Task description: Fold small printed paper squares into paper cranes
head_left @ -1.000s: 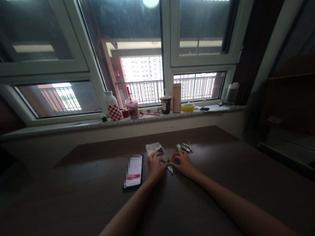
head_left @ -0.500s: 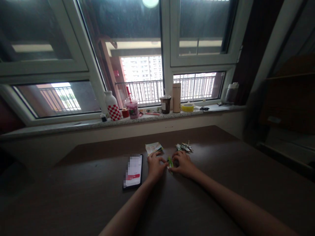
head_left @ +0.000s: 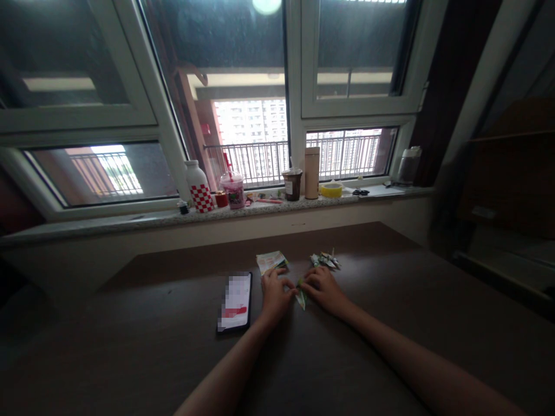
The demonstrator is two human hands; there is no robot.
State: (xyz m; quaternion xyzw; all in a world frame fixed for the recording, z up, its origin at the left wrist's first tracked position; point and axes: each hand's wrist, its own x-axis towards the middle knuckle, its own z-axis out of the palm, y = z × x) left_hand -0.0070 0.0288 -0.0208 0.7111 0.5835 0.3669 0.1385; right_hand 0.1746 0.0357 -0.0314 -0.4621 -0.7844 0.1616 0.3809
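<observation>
Between my two hands, on the dark table, is a small folded piece of green and white paper (head_left: 301, 299). Thumb and finger of my left hand (head_left: 277, 292) pinch its left upper side. From the right, the fingers of my right hand (head_left: 321, 287) close on its upper end. The paper's lower tip points toward me and lies free. Just beyond my left hand is a stack of printed paper slips (head_left: 271, 260), partly covered by the fingertips. A pile of folded paper pieces (head_left: 326, 260) rests beyond my right hand.
A phone (head_left: 235, 301) with a lit screen lies left of my left hand on the brown table (head_left: 165, 358). Along the windowsill stand a checkered bottle (head_left: 199, 188), a pink drink cup (head_left: 234, 190), a dark cup (head_left: 292, 185), a tan flask (head_left: 311, 173), yellow tape (head_left: 330, 190) and scissors (head_left: 361, 192).
My right hand's fingers have shifted to the paper's upper end. The paper has turned, and more of its lower, pointed part now shows. My left hand stays nearly in place.
</observation>
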